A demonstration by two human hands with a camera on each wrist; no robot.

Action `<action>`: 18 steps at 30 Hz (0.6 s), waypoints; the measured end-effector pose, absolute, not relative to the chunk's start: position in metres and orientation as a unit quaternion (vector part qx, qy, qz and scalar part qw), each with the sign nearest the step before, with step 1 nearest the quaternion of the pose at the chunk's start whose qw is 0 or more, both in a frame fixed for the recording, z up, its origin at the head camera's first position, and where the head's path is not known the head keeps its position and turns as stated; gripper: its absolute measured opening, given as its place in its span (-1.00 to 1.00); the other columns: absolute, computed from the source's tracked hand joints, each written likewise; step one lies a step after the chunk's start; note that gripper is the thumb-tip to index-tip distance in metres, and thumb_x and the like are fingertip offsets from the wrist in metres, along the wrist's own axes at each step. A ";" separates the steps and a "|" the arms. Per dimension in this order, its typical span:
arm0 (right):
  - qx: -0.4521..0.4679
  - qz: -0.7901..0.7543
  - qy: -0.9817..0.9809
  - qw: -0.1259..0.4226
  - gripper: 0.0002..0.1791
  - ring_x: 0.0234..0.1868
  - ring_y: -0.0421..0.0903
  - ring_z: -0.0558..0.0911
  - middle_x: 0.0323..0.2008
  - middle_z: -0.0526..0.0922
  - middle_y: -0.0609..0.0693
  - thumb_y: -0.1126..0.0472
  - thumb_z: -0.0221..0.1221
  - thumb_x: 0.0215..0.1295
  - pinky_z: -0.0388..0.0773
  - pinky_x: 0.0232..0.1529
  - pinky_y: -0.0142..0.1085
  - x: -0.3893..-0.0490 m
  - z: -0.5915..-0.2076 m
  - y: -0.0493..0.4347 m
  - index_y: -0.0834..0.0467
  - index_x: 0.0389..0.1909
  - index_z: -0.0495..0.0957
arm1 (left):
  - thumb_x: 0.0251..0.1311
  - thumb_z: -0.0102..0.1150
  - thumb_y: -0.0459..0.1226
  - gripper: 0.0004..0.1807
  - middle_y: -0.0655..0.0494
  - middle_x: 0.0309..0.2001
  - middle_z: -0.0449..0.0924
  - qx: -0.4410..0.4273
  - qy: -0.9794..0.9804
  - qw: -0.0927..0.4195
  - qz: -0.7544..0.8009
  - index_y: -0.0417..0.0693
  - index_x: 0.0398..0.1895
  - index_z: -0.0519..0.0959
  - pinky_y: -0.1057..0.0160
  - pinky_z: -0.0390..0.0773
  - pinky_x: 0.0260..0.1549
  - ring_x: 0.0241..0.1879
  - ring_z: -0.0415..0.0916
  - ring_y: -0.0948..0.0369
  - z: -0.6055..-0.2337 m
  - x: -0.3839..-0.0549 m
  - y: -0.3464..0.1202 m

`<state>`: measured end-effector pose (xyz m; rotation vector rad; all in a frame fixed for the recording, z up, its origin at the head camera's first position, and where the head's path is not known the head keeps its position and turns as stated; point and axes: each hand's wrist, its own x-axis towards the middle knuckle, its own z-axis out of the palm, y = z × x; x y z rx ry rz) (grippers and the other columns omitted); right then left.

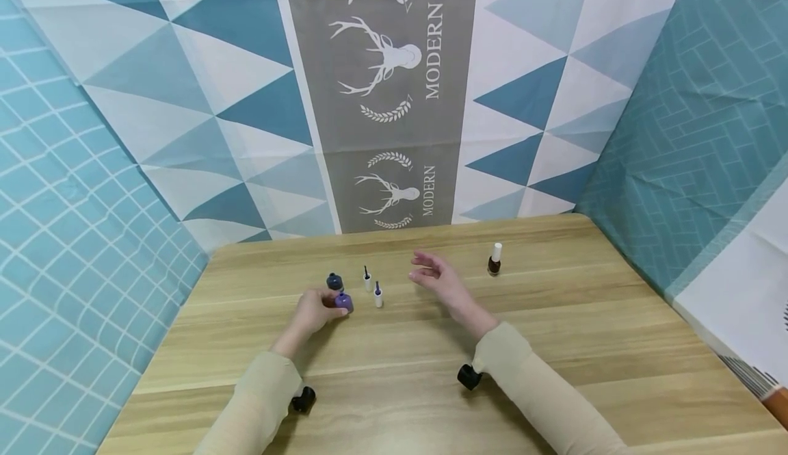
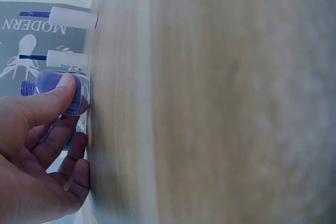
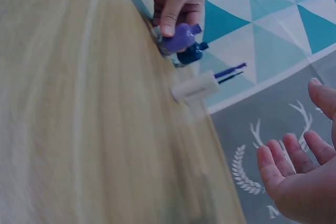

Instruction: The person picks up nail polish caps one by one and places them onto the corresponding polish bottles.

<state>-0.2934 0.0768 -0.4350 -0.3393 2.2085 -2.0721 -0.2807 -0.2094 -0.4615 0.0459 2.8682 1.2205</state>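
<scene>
Between thumb and fingers my left hand (image 1: 316, 310) pinches an uncapped purple nail polish bottle (image 1: 344, 302), upright at the table surface. Just behind it stands an uncapped dark blue nail polish bottle (image 1: 334, 282), partly hidden by the fingers in the left wrist view. To their right, two white caps stand on end with brushes pointing up: a cap with a purple brush (image 1: 378, 295) and a cap with a dark brush (image 1: 367, 280). My right hand (image 1: 442, 282) hovers over the table to the right of the caps, fingers apart and loosely bent, holding nothing.
A capped dark nail polish bottle (image 1: 494, 261) with a white cap stands at the back right of the wooden table (image 1: 394, 380). Patterned cloth (image 1: 394, 99) hangs behind the table, with blue tiled sheets at both sides.
</scene>
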 end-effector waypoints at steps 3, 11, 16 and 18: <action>-0.114 -0.683 0.719 0.062 -0.32 0.15 0.03 0.47 0.24 0.39 0.20 0.27 0.27 0.16 0.47 0.12 -0.21 -0.293 -0.443 0.070 0.16 0.32 0.28 | -0.03 0.41 -0.32 -0.62 -0.13 -0.17 0.64 0.013 0.921 0.012 0.390 -0.30 -0.11 0.62 0.09 0.54 -0.11 -0.19 0.54 0.08 -0.463 -0.280 -0.210; -0.123 -0.672 0.721 0.117 -0.30 0.14 0.03 0.48 0.25 0.37 0.23 0.28 0.28 0.14 0.46 0.12 -0.21 -0.299 -0.460 0.061 0.24 0.32 0.25 | -0.04 0.41 -0.33 -0.62 -0.10 -0.18 0.64 0.009 0.918 0.014 0.395 -0.29 -0.10 0.62 0.12 0.54 -0.14 -0.20 0.52 0.10 -0.463 -0.280 -0.208; -0.138 -0.655 0.729 0.143 -0.37 0.13 0.09 0.49 0.23 0.38 0.27 0.34 0.24 0.17 0.42 0.18 -0.15 -0.301 -0.464 0.055 0.30 0.28 0.28 | -0.04 0.41 -0.34 -0.61 -0.11 -0.16 0.64 0.009 0.917 0.014 0.399 -0.29 -0.10 0.62 0.13 0.54 -0.14 -0.20 0.53 0.10 -0.461 -0.280 -0.208; -0.147 -0.651 0.729 0.152 -0.38 0.14 0.11 0.49 0.22 0.40 0.27 0.36 0.22 0.18 0.41 0.19 -0.14 -0.302 -0.463 0.052 0.30 0.28 0.28 | -0.04 0.41 -0.34 -0.61 -0.13 -0.16 0.63 0.008 0.916 0.013 0.400 -0.29 -0.09 0.61 0.12 0.54 -0.13 -0.19 0.53 0.09 -0.461 -0.280 -0.209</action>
